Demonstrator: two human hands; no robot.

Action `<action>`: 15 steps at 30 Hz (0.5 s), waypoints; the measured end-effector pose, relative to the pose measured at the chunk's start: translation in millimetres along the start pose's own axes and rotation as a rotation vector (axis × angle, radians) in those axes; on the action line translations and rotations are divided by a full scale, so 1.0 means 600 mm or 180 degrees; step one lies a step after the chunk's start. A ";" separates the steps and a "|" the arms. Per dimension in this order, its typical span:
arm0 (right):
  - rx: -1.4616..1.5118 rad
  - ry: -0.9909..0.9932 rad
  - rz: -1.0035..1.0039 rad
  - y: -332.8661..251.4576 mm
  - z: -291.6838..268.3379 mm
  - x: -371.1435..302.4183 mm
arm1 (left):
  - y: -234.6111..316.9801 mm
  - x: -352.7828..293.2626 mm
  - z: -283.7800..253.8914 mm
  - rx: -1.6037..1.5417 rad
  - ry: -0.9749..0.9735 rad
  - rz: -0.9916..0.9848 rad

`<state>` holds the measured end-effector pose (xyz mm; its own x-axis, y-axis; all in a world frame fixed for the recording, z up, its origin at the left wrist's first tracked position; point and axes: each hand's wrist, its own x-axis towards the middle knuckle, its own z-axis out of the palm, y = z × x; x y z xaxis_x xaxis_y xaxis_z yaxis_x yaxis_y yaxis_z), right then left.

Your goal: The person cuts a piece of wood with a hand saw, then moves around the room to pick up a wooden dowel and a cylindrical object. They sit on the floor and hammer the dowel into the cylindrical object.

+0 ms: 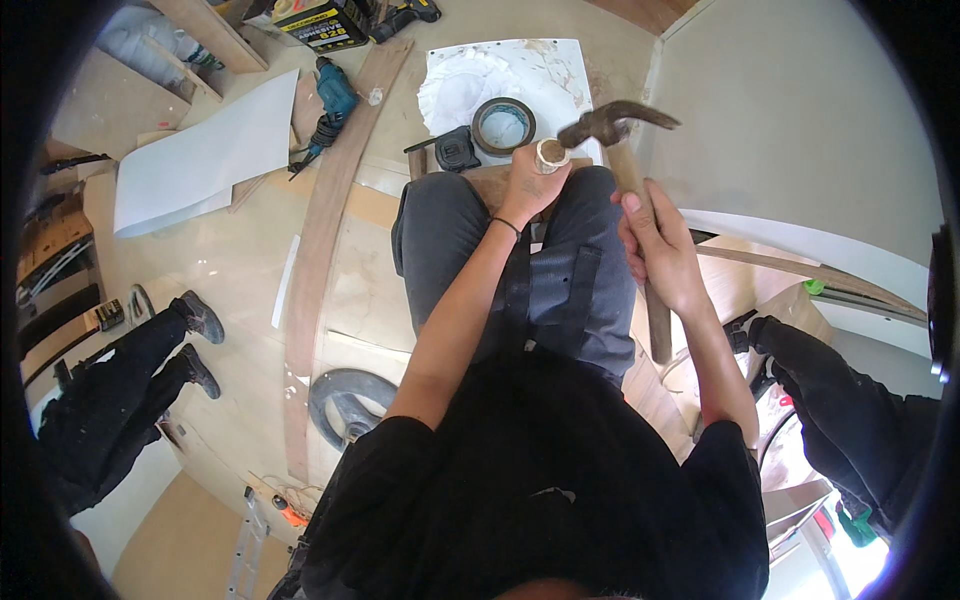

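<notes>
My right hand [660, 245] is closed round the wooden handle of a claw hammer [628, 165]. The rusty hammer head is raised just right of my left hand, apart from what that hand holds. Between my knees my left hand [535, 185] grips what looks like a chisel [552, 153] upright. Only the worn round end of its handle shows, with a pale rim; the lower part is hidden by my fist. Under it a brown wooden piece [487, 183] lies across by my knees. A black tape measure [457, 148] and a roll of dark tape [503, 126] lie just beyond.
A white board [560, 75] with crumpled white cloth [465, 90] lies ahead. To the left are a teal power drill [335, 95], a long plank [335, 220] and a white sheet [215, 150]. Other people's legs [130, 370] show at both sides. A pale panel [790, 120] stands right.
</notes>
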<state>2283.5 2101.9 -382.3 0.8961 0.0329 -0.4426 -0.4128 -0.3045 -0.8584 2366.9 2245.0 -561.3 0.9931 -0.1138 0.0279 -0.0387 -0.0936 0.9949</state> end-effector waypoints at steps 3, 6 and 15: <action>-0.0774 0.0160 0.0024 0.013 -0.003 -0.001 | 0.004 -0.001 0.003 -0.0182 0.0034 0.0001; -0.1124 0.0478 -0.0463 -0.005 -0.012 -0.003 | 0.006 0.000 0.002 -0.0042 0.0025 -0.0002; -0.0856 0.1446 -0.0952 -0.119 0.001 -0.001 | -0.001 -0.003 0.001 0.0113 -0.0003 0.0024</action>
<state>2312.2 2124.5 -320.6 0.9713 -0.2375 0.0138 -0.1296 -0.5767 -0.8066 2364.8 2244.8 -562.0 0.9927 -0.1157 0.0353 -0.0501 -0.1277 0.9905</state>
